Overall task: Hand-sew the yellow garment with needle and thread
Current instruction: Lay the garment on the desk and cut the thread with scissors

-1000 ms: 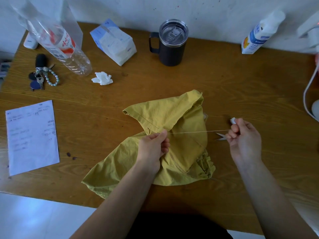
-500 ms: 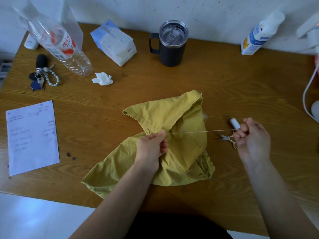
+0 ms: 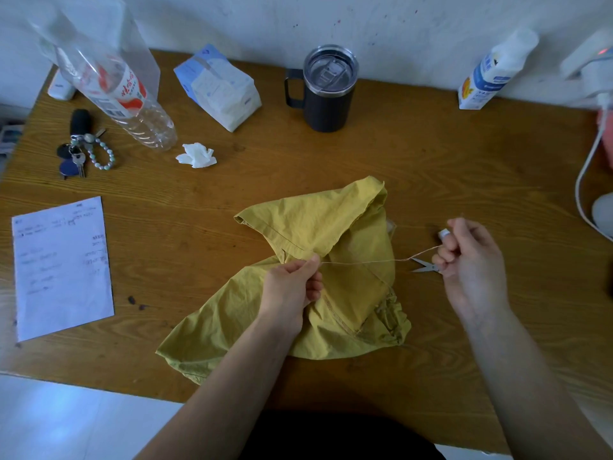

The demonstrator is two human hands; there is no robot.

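The yellow garment (image 3: 331, 234) lies crumpled on the wooden table (image 3: 431, 167), near its front edge. My left hand (image 3: 292, 290) pinches the fabric at a seam where a pale thread (image 3: 365, 261) comes out. The thread runs taut to the right into my right hand (image 3: 471, 260), whose curled fingers pinch it; the needle is too small to make out. Small scissors (image 3: 426, 265) lie on the table, partly under that hand. A white thread spool (image 3: 443, 233) shows just behind its fingers.
At the back stand a dark lidded mug (image 3: 326, 91), a tissue pack (image 3: 219, 86), a tilted plastic bottle (image 3: 116, 91) and a white-blue bottle (image 3: 491, 74). Keys (image 3: 79, 151), a crumpled tissue (image 3: 196, 156) and a paper sheet (image 3: 61, 263) lie left. A white cable (image 3: 587, 167) hangs right.
My right hand has drawn the thread out to the right and lifted slightly, covering most of the spool. My left hand stays pinching the fabric.
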